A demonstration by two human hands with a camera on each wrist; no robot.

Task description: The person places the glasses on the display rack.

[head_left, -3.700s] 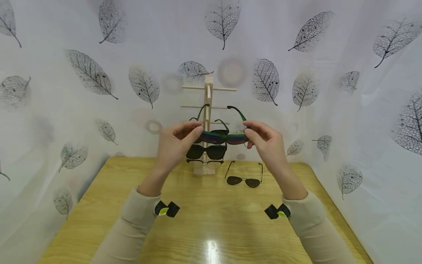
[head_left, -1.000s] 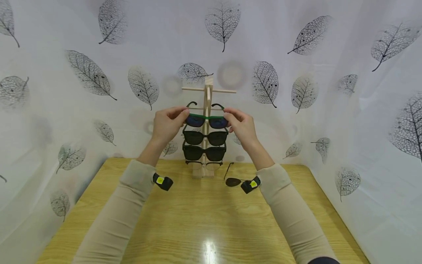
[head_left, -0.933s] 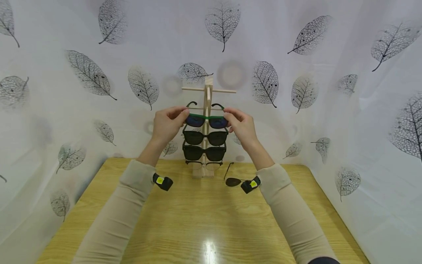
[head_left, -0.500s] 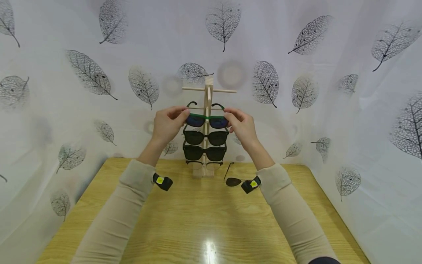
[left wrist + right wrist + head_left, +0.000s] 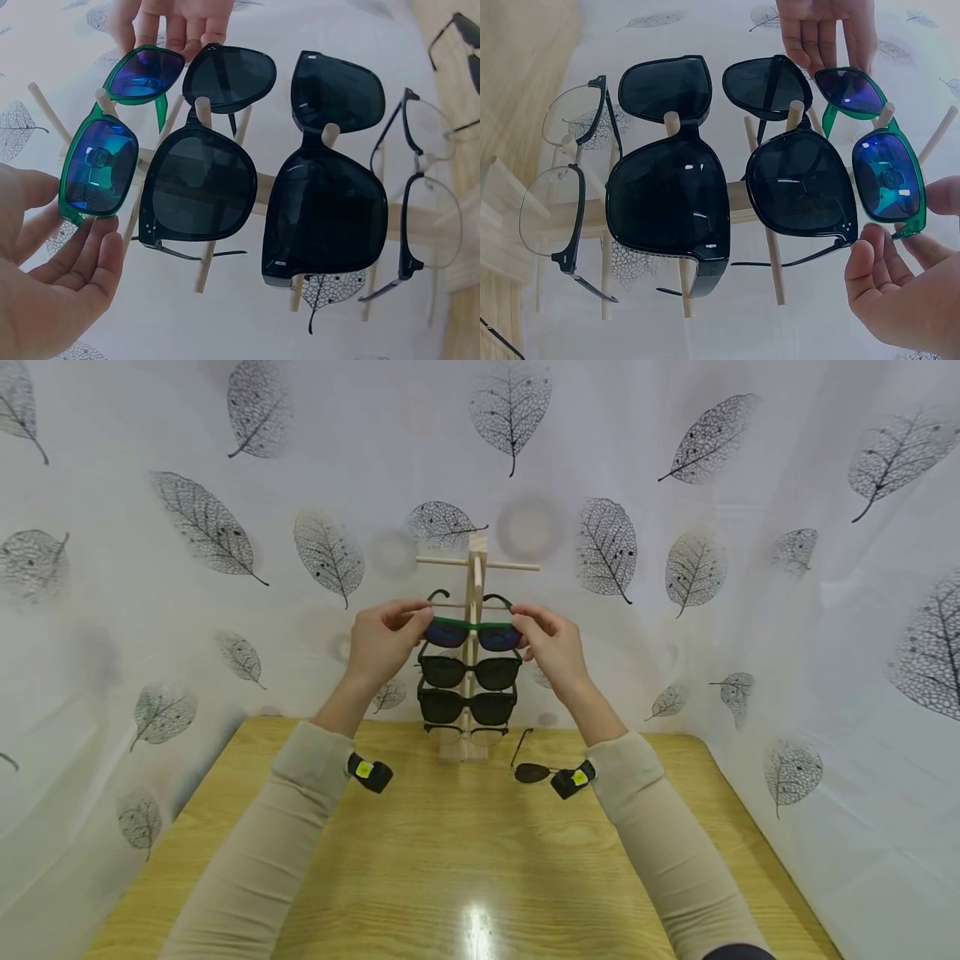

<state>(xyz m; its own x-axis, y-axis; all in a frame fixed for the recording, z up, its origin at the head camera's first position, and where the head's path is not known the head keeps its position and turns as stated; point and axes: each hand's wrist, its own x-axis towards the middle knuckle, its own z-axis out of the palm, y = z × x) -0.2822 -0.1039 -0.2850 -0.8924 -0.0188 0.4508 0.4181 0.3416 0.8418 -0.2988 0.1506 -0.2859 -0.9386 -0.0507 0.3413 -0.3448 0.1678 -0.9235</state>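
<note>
My left hand and right hand pinch the two ends of a pair of green-framed sunglasses with blue mirrored lenses. The bridge of these sunglasses sits at a front peg of a wooden glasses stand, and their temples reach back near a crossbar. Directly below them hang black sunglasses with rounded lenses. Lower down are larger black sunglasses, then half-rimmed clear glasses. In both wrist views, the thumb and fingers meet at the green frame's hinge corner.
Aviator sunglasses lie on the wooden table right of the stand, partly covered by the right wrist's camera. The stand's top crossbar holds no glasses. A leaf-printed white curtain surrounds the table.
Since the oldest frame, both hands have moved the green sunglasses from in front of the stand up and left onto its peg level. Over the last second, hands and sunglasses have stayed still.
</note>
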